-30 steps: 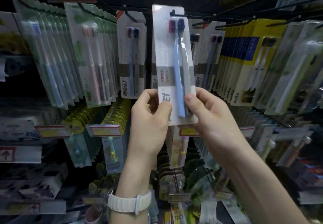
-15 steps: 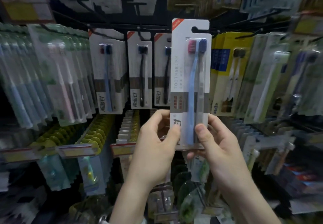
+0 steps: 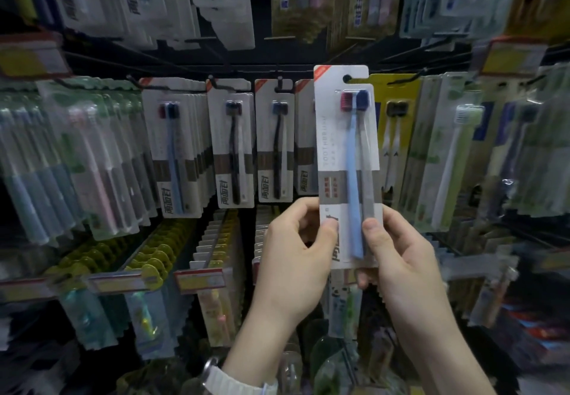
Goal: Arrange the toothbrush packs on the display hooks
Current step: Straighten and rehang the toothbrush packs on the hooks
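White card with a clear blister, that's the toothbrush pack (image 3: 347,160) this person is holding up in front of the rack, upright, with a blue brush and a grey one side by side inside it. Both hands have it by the bottom end: the left hand (image 3: 293,256) pinches the lower left edge, thumb on the front and the other fingers curled round behind, and the right hand (image 3: 401,259) does the same on the lower right, thumb pressed flat on the front just beside the grey handle. So everything above the thumbs is free card, and the hang hole at the top sits well above the fingers, near the black display hooks (image 3: 279,81). Can't tell if the hole is actually on a hook or just in front of one. Off to the left of the left hand's fingers hang rows of matching white packs (image 3: 229,145), and just past the right hand's fingertips, behind the held pack, are yellow packs (image 3: 398,135). A white watch strap (image 3: 237,382) shows on the left wrist.
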Demonstrator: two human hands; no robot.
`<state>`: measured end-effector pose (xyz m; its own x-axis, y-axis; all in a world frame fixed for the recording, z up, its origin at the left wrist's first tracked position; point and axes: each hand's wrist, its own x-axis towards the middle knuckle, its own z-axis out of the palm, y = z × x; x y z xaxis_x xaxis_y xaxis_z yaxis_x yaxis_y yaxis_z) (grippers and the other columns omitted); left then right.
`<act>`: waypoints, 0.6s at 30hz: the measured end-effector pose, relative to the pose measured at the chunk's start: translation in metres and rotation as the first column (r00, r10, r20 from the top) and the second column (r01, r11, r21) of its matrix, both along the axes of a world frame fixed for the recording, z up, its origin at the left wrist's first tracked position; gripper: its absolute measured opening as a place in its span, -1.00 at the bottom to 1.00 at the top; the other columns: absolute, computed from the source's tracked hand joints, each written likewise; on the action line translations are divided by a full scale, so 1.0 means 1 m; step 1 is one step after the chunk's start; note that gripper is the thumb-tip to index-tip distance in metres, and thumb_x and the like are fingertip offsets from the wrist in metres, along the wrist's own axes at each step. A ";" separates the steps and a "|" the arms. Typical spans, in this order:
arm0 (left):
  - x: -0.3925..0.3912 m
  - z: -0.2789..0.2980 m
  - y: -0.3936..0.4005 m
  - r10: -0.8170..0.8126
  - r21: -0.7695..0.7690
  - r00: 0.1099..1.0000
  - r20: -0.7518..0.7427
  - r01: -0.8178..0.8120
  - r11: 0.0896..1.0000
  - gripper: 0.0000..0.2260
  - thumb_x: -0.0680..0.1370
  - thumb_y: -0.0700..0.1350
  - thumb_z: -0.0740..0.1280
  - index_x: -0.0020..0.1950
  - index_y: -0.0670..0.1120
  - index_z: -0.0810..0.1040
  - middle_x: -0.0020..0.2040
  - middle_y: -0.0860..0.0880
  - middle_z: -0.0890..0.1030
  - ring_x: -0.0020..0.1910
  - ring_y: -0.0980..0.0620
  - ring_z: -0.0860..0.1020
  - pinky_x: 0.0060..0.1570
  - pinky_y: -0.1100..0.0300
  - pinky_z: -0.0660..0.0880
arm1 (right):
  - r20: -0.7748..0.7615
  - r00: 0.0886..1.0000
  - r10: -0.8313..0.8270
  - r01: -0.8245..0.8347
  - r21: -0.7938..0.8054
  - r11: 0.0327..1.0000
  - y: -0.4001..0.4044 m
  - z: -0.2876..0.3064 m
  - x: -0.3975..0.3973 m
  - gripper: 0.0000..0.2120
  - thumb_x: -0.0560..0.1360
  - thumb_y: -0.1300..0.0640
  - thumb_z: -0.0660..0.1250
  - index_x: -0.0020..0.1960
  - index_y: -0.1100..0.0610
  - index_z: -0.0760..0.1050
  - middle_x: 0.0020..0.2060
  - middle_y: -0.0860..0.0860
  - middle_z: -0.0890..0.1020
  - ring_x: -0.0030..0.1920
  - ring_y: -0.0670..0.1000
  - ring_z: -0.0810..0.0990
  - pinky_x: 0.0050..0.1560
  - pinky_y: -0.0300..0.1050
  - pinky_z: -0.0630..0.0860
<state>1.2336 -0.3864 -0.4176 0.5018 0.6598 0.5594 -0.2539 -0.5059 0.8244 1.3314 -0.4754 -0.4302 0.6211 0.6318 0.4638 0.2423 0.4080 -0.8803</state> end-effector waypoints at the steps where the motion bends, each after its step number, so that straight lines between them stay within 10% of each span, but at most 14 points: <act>1: 0.001 0.001 0.001 -0.005 -0.002 1.000 -0.003 0.005 1.000 -0.85 0.63 -0.21 0.33 0.10 0.01 0.63 -0.05 0.07 0.73 -0.06 0.12 0.69 -0.11 0.19 0.64 | 0.004 1.000 -0.002 0.002 -0.001 1.000 0.000 0.001 0.002 -0.79 0.67 0.08 0.21 0.13 -0.04 0.62 -0.23 0.07 0.66 -0.36 0.05 0.50 -0.47 -0.13 0.46; 11: 0.017 0.021 0.031 0.162 0.102 0.978 -0.128 -0.149 0.983 -0.90 0.63 -0.09 0.34 0.06 0.12 0.61 -0.13 0.14 0.67 -0.16 0.35 0.60 -0.17 0.46 0.49 | 0.162 0.982 -0.098 0.122 -0.147 0.981 0.020 0.007 0.019 -0.83 0.67 0.09 0.20 0.22 -0.07 0.48 -0.17 -0.03 0.72 -0.23 -0.11 0.68 -0.24 -0.10 0.62; 15: 0.030 0.029 0.061 0.220 0.094 0.948 -0.228 -0.204 0.975 -0.83 0.63 -0.09 0.34 0.20 -0.01 0.62 -0.04 0.08 0.70 -0.10 0.19 0.64 -0.19 0.40 0.52 | 0.321 0.929 -0.186 0.270 -0.243 0.932 0.040 0.011 0.032 -0.49 0.64 0.07 0.26 0.52 -0.14 0.18 -0.09 -0.08 0.65 -0.30 -0.14 0.61 -0.30 -0.38 0.51; 18: 0.043 0.030 0.083 0.266 0.076 0.917 -0.298 -0.255 0.964 -0.89 0.60 -0.07 0.38 0.10 0.02 0.65 -0.04 0.04 0.70 -0.02 0.04 0.67 0.01 0.05 0.65 | 0.447 0.830 -0.332 0.433 -0.143 0.890 0.057 0.017 0.039 -0.42 0.60 0.07 0.32 0.54 -0.13 0.16 0.11 -0.03 0.62 0.01 -0.07 0.63 0.12 -0.03 0.61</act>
<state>1.2767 -0.3035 -0.3877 0.4638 0.7729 0.4329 0.1501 -0.5502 0.8214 1.3706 -0.4187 -0.4132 0.6268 0.5007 0.5970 0.6865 0.0077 -0.7271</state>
